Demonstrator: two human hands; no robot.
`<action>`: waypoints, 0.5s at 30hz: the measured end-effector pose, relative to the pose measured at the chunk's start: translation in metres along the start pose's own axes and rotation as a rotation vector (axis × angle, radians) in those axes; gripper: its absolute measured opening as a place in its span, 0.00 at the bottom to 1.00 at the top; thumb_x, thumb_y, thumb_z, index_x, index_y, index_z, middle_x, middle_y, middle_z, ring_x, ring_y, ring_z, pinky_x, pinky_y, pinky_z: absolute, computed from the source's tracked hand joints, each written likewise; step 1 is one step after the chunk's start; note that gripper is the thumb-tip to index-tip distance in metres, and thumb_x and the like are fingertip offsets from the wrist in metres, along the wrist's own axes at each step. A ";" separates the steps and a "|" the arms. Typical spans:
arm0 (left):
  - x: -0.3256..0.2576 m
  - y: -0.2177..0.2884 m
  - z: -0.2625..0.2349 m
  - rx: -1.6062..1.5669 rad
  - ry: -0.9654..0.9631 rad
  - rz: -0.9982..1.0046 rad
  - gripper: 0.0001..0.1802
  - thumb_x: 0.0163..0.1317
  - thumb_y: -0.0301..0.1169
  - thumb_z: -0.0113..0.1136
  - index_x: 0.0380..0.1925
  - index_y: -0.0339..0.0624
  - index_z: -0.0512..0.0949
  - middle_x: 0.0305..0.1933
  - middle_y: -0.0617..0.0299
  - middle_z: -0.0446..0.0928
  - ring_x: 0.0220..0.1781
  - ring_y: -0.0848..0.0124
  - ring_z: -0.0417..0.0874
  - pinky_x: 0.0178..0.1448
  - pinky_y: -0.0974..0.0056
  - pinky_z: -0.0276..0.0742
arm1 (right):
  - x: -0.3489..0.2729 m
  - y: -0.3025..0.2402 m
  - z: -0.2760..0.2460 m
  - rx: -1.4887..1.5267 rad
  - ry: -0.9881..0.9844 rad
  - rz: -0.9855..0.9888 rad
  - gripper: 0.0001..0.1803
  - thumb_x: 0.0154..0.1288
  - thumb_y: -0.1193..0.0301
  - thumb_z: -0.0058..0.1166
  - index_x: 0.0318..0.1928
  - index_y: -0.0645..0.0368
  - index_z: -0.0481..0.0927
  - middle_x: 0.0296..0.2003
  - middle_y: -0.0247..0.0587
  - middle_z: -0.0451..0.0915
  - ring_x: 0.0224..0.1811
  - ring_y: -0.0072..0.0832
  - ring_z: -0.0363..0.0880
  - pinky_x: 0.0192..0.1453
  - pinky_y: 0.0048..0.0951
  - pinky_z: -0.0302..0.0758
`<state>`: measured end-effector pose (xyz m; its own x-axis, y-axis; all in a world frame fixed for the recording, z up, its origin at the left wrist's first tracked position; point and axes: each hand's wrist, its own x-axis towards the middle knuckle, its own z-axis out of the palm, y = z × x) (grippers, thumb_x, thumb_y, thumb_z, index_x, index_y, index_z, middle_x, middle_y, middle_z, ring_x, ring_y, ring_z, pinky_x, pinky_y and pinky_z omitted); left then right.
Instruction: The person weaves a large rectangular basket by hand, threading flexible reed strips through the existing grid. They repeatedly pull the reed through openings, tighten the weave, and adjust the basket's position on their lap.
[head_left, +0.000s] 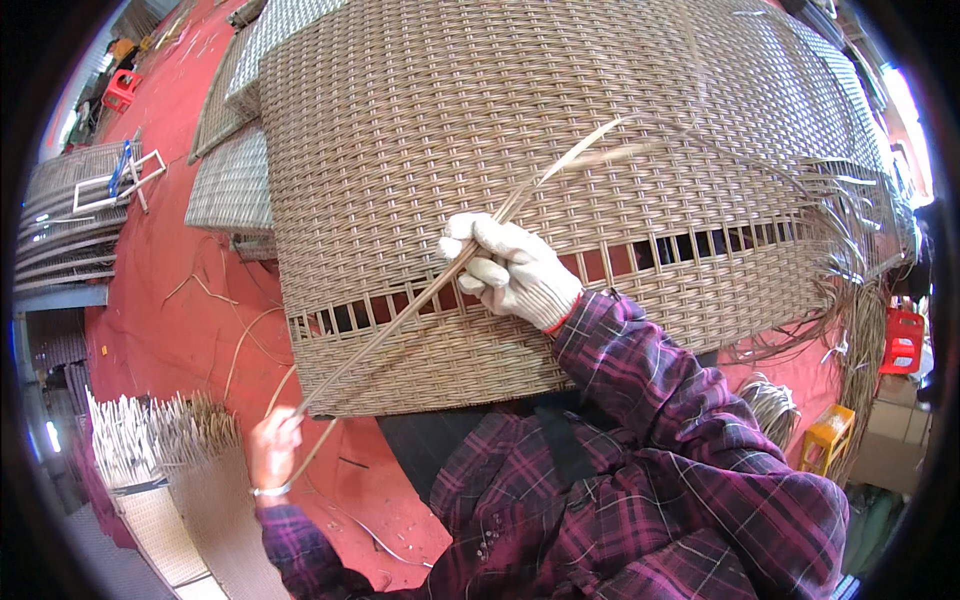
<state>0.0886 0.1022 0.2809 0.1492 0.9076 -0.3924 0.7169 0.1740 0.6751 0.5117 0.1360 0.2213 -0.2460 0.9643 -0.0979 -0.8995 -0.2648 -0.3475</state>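
My gloved right hand is clenched on a few flat brown wicker strands, thumb and fingers pinched round them above the woven wicker panel; my left hand is curled on their near-left end, beyond the panel's near edge, though blur hides the fingertips. The strands run nearly straight between my hands, probably so that they lie flat and untwisted; past my right hand their far ends arc loosely to the right over the weave. I judge the glove is there to spare my fingers from the edges; the panel lies broad in front of me, likely so that its open band of bare uprights sits within reach; loose strand ends hang off its right side, perhaps left long for working; a coil of strands rests on the red floor covering to the near right, beside a yellow stool; I can make out no brand, label or writing on the strands or panel.
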 end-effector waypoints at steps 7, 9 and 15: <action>-0.086 -0.200 -0.092 0.496 0.255 -0.014 0.10 0.64 0.31 0.53 0.26 0.40 0.77 0.19 0.64 0.72 0.18 0.76 0.73 0.21 0.66 0.68 | 0.004 0.004 0.001 0.039 0.054 -0.005 0.14 0.74 0.65 0.50 0.51 0.62 0.77 0.43 0.46 0.84 0.16 0.11 0.59 0.32 0.22 0.67; -0.107 -0.238 -0.103 0.626 0.303 -0.108 0.09 0.64 0.31 0.54 0.26 0.40 0.78 0.20 0.61 0.74 0.19 0.73 0.76 0.23 0.63 0.71 | 0.004 0.005 0.002 0.017 0.066 0.000 0.14 0.74 0.65 0.50 0.51 0.62 0.77 0.43 0.46 0.84 0.17 0.11 0.60 0.33 0.22 0.68; -0.106 -0.282 -0.095 0.787 0.513 -0.605 0.07 0.64 0.32 0.55 0.33 0.45 0.81 0.31 0.50 0.82 0.34 0.55 0.85 0.37 0.50 0.79 | 0.000 -0.001 0.008 0.068 0.142 -0.021 0.14 0.74 0.66 0.51 0.52 0.62 0.77 0.43 0.47 0.84 0.18 0.12 0.63 0.34 0.20 0.70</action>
<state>-0.1943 -0.0065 0.1912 -0.5391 0.8369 -0.0951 0.8344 0.5153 -0.1954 0.5100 0.1365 0.2295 -0.1778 0.9584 -0.2234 -0.9275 -0.2391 -0.2872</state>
